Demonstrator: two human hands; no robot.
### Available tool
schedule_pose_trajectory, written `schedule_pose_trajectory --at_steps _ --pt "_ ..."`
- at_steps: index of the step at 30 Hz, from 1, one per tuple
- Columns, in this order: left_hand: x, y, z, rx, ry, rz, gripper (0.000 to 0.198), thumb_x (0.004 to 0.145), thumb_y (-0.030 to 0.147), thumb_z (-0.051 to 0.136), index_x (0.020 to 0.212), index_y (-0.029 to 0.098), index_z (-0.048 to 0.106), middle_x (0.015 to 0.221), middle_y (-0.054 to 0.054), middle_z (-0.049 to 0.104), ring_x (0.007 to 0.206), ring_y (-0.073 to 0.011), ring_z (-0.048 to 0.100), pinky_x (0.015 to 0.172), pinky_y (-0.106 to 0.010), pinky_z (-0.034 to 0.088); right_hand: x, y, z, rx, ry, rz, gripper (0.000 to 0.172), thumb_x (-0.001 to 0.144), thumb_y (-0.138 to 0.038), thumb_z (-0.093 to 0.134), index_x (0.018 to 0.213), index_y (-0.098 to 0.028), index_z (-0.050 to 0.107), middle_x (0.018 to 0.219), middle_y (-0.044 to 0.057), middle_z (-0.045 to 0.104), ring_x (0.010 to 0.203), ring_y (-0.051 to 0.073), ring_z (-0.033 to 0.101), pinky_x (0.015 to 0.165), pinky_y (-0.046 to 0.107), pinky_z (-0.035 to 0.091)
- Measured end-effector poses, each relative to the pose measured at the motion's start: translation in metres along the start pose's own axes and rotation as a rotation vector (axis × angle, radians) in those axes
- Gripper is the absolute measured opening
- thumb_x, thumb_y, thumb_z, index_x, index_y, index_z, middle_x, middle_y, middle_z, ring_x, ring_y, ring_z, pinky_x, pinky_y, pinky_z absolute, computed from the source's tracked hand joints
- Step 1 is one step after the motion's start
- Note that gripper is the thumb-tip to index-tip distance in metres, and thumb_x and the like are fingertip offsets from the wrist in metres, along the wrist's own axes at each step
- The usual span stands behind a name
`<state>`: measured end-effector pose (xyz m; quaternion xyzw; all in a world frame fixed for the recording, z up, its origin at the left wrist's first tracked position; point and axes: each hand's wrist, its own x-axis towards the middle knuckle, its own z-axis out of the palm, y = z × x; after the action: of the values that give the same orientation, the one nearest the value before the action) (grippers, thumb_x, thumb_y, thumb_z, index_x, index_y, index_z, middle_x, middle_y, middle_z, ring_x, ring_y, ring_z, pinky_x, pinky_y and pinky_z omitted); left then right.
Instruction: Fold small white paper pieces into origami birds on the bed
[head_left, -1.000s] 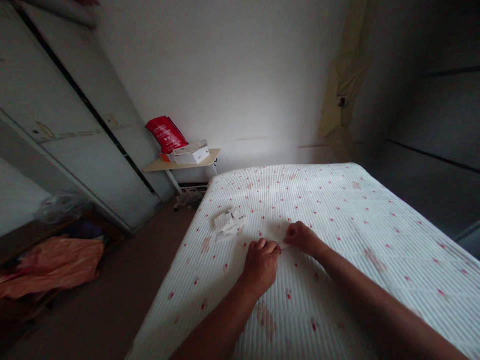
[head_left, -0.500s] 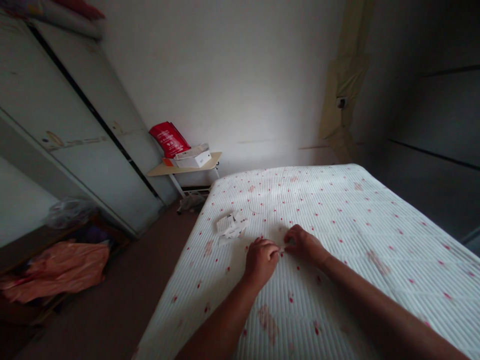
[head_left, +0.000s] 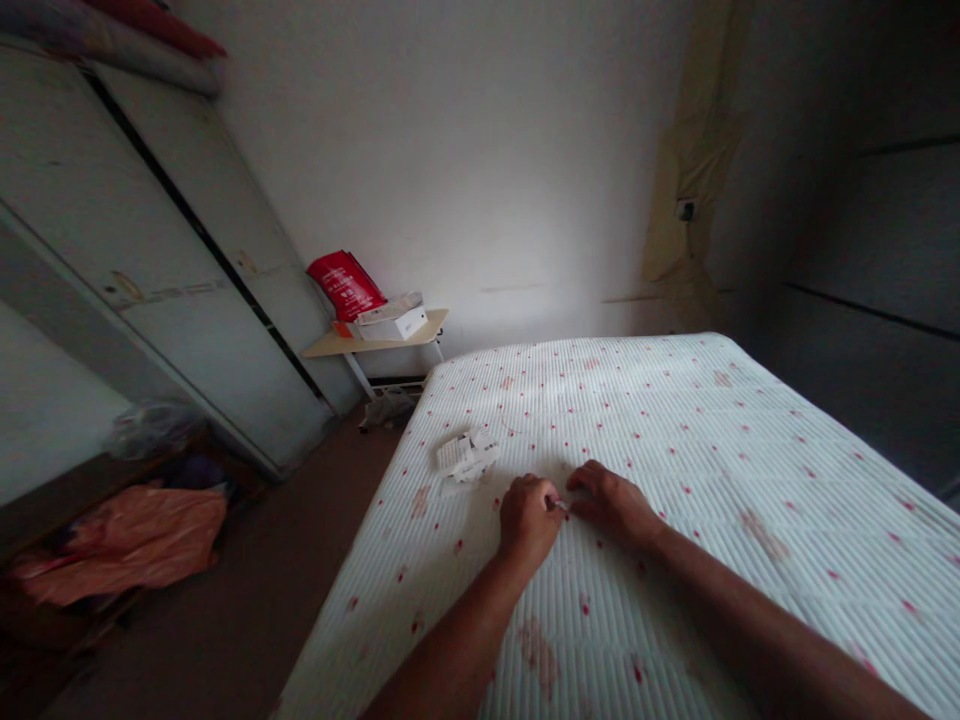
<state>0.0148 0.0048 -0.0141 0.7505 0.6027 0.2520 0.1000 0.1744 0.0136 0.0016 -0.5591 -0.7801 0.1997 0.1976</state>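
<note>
— While your left hand (head_left: 527, 516) and right hand (head_left: 611, 501) rest on the white ribbed bedspread with red dots (head_left: 675, 440), what sits between them?

— From the head view, a tiny pale object (head_left: 561, 505), too small to identify. Your fingertips on both sides pinch it, curled nearly closed.

— And nearby?

— Small crumpled white paper pieces (head_left: 466, 458) lie just beyond your left hand.
</note>
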Motion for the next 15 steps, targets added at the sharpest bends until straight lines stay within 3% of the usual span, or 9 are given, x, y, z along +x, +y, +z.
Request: schedule_pose_trajectory --at_steps 7,12,15 --pt "-0.006 -0.002 -0.001 0.065 0.095 0.215 0.015 0.07 0.005 0.056 0.062 0.018 0.054 0.071 0.0 0.055 0.075 -0.0141 0.049 0.066 -0.024 0.035 -0.004 -0.003 0.005 0.064 0.058 -0.134 0.015 0.072 -0.009 0.05 0.071 -0.018 0.062 0.086 0.002 0.058 0.066 0.01 0.056 0.06 0.019 0.038" --pt "-0.014 -0.007 -0.008 0.168 0.013 0.408 0.014 0.074 0.009 0.053 0.062 0.018 0.055 0.071 -0.002 0.054 0.076 -0.016 0.047 0.067 -0.028 0.037 -0.003 0.004 0.0 0.14 -0.048 -0.196 0.017 0.07 -0.007 0.05 0.065 -0.018 0.062 0.08 0.002 0.058 0.07 0.011 0.056 0.065 0.02 0.04" --pt "-0.023 -0.008 -0.014 0.174 -0.039 0.455 0.012 0.076 0.011 0.051 0.07 0.018 0.059 0.076 -0.003 0.056 0.078 -0.0173 0.048 0.07 -0.03 0.037 0.003 0.014 -0.002 0.21 -0.019 -0.083 0.017 0.067 -0.005 0.05 0.068 -0.017 0.062 0.079 0.002 0.058 0.075 0.013 0.056 0.069 0.02 0.042"
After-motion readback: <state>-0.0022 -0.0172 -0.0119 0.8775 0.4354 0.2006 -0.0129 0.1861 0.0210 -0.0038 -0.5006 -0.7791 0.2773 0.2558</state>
